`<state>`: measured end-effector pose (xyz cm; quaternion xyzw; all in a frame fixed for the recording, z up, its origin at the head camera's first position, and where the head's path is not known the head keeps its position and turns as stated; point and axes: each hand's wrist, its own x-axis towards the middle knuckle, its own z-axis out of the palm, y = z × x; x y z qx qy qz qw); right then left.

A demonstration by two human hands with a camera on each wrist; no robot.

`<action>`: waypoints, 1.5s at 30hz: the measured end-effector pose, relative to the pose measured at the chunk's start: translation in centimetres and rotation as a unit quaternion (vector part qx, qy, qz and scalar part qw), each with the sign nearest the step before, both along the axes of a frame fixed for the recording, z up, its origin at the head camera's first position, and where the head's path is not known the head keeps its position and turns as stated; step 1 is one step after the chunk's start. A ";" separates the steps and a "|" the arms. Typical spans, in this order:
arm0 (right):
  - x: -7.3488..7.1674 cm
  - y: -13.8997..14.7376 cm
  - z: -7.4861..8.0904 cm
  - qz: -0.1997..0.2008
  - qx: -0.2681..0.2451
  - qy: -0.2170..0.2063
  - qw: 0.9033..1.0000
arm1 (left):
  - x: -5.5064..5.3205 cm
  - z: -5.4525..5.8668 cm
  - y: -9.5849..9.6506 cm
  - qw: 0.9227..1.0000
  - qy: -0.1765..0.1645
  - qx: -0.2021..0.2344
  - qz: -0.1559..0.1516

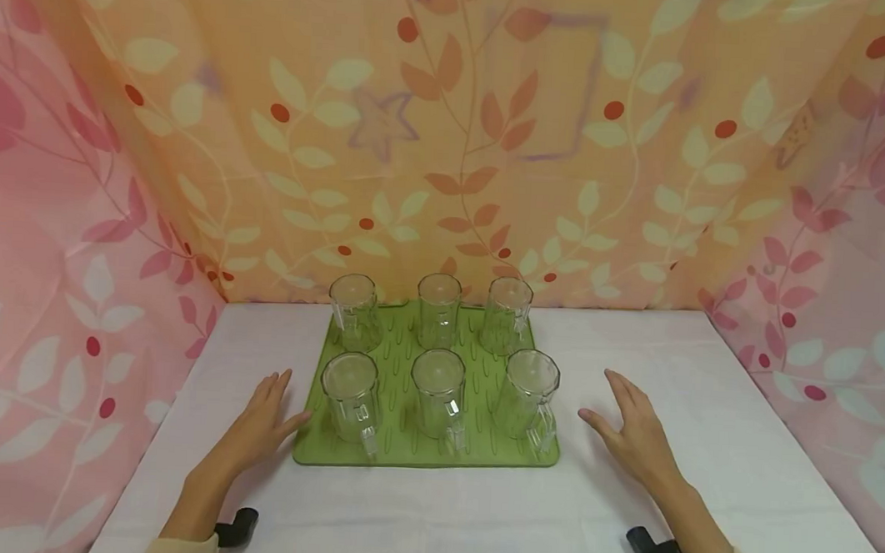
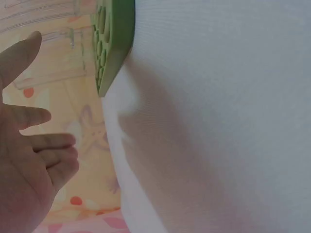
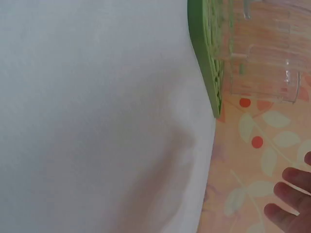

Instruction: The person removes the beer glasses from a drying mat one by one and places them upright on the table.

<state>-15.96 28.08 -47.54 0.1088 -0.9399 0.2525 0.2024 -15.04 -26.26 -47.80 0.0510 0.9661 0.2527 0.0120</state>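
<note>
Currently the left hand (image 1: 262, 421) lies flat on the white tablecloth (image 1: 705, 424), fingers straight and loosely spread, thumb tip just beside the green mat (image 1: 396, 454) at its 9 o'clock edge. Right hand (image 1: 633, 433) likewise flat and spread, near the mat at 3 o'clock, not touching it. Neither holds anything.

Count: six clear handled mugs, two rows of three, all mouth-down on the mat at table centre. Nearest the left hand: front-left mug (image 1: 351, 397). Nearest the right: front-right mug (image 1: 529, 398).

Judgement: mugs look light, rigid, smooth, likely slippery; glass or plastic cannot be told. Best hold is the handle, which faces 6 o'clock, or around the body. Mat looks soft, flexible.
</note>
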 end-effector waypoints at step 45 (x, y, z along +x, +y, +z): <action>2.9 -6.2 -2.7 0.210 -0.323 0.026 0.922 | 1.6 -0.9 1.2 0.996 -0.059 0.036 -0.060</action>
